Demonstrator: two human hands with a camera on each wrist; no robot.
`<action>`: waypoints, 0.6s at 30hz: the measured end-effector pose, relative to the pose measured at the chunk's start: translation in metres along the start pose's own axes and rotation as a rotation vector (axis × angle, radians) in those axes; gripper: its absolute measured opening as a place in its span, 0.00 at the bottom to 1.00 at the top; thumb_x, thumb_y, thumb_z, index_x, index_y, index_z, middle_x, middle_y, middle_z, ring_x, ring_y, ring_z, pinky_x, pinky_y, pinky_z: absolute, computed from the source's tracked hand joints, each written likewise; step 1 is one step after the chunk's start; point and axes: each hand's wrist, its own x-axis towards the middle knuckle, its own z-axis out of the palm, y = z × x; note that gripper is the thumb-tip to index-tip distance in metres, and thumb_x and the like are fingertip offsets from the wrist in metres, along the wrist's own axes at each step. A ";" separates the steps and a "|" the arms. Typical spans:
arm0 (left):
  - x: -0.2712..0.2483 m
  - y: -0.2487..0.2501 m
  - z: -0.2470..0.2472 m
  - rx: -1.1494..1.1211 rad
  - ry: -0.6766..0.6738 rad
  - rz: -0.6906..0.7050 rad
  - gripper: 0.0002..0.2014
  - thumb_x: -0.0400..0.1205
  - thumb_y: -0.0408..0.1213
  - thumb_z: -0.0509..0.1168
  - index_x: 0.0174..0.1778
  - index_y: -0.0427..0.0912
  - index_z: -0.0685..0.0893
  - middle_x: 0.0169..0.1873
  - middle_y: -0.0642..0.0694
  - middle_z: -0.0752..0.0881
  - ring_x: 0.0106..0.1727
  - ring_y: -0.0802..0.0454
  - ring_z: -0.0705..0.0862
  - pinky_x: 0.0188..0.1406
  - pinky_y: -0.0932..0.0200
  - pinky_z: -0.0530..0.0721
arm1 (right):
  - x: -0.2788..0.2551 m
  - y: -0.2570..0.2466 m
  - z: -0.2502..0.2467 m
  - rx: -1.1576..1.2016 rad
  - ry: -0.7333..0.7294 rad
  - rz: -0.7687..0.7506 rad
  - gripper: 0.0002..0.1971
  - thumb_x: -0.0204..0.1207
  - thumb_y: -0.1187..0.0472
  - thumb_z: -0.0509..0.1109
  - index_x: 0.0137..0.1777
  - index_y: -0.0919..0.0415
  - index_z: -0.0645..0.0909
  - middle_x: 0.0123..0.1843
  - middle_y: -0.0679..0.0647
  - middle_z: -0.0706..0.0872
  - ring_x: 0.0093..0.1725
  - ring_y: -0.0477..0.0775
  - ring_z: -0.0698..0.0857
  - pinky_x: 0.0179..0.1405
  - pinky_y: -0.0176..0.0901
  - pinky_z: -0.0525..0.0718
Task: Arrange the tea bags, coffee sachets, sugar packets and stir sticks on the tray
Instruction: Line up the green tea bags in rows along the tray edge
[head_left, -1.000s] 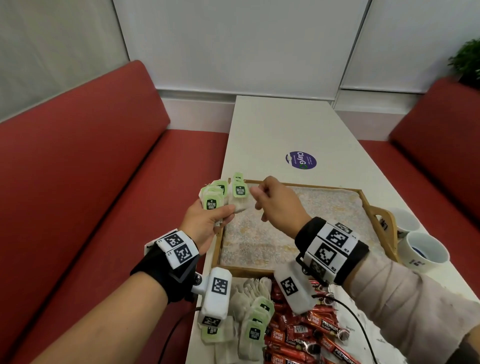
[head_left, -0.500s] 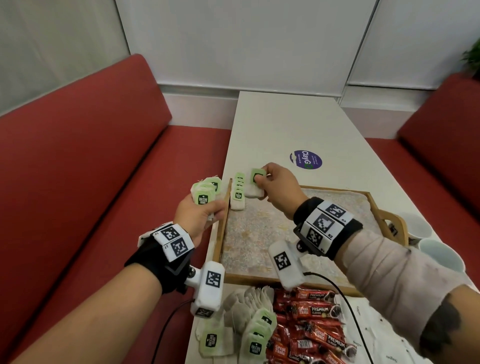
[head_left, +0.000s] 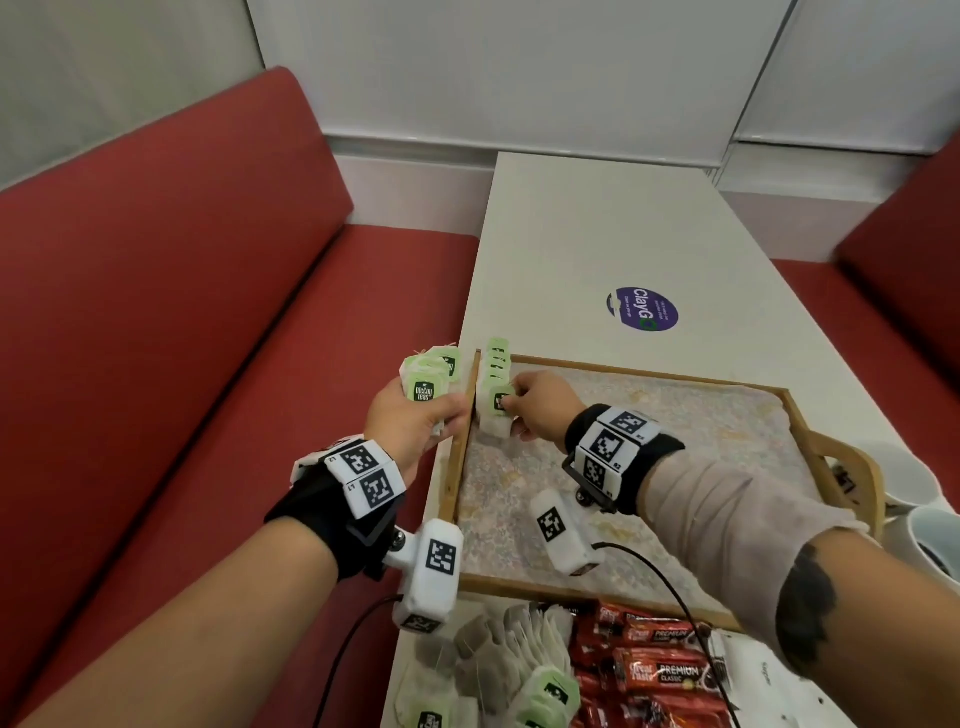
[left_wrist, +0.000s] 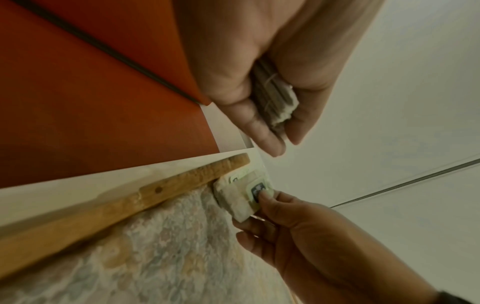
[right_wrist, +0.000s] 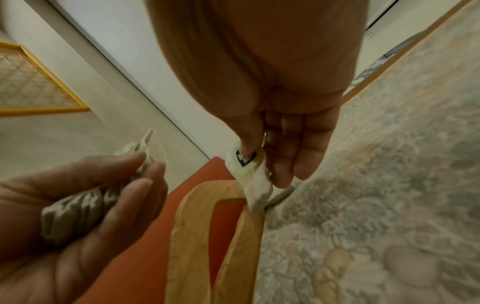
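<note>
Against the left rim of the shallow wooden tray (head_left: 457, 470) with its pale floral liner, at the far corner, a short row of white paper tea bags with green tags (head_left: 496, 364) stands on edge, each leaning on the next. That placing looks deliberate: the rim props the row so the limp bags stay upright with tags on top, and the rest of the liner is left free for the other goods.

The right hand (head_left: 537, 402) holds the nearest bag of the row, thumb pressed on its green tag and fingers (right_wrist: 291, 164) behind the paper, pinching it closed; the bag's lower edge meets the liner just inside the rim. The wrist is bent down and inward, the forearm crossing above the tray from its near right side.

Just outside the same rim, the left hand (head_left: 415, 415) hovers palm-up over the bench (head_left: 597, 223) edge, fingers curled around a bundle of further tea bags (head_left: 428, 374) held upright, tags fanned. Kept that close, I judge, it serves as a magazine from which the right hand can draw one bag at a time.

Off the tray's near edge, loose tea bags (head_left: 498, 665) and red foil coffee sachets (head_left: 649, 660) lie heaped on the bench, not yet arranged. Beyond the tray's right handle stand white cups (head_left: 930, 525). Sugar packets and stir sticks I cannot pick out.
</note>
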 end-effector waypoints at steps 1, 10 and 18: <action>0.002 -0.001 0.000 -0.002 -0.002 -0.003 0.13 0.74 0.16 0.67 0.43 0.39 0.81 0.35 0.43 0.85 0.31 0.54 0.84 0.29 0.66 0.85 | 0.002 0.000 0.003 -0.016 -0.008 0.004 0.07 0.81 0.66 0.65 0.41 0.60 0.76 0.39 0.57 0.83 0.32 0.53 0.83 0.39 0.49 0.86; 0.012 -0.014 -0.006 0.010 -0.020 -0.017 0.13 0.73 0.17 0.69 0.45 0.40 0.81 0.35 0.45 0.87 0.34 0.54 0.87 0.35 0.63 0.88 | 0.022 0.007 0.013 0.032 0.045 0.088 0.13 0.76 0.67 0.72 0.36 0.58 0.71 0.30 0.58 0.85 0.28 0.55 0.85 0.35 0.50 0.86; 0.016 -0.018 -0.008 0.003 -0.020 -0.032 0.14 0.73 0.19 0.70 0.49 0.40 0.82 0.39 0.44 0.88 0.36 0.54 0.88 0.32 0.65 0.87 | 0.029 0.005 0.015 -0.039 0.131 0.034 0.16 0.72 0.67 0.75 0.33 0.55 0.69 0.46 0.63 0.89 0.46 0.64 0.89 0.49 0.59 0.88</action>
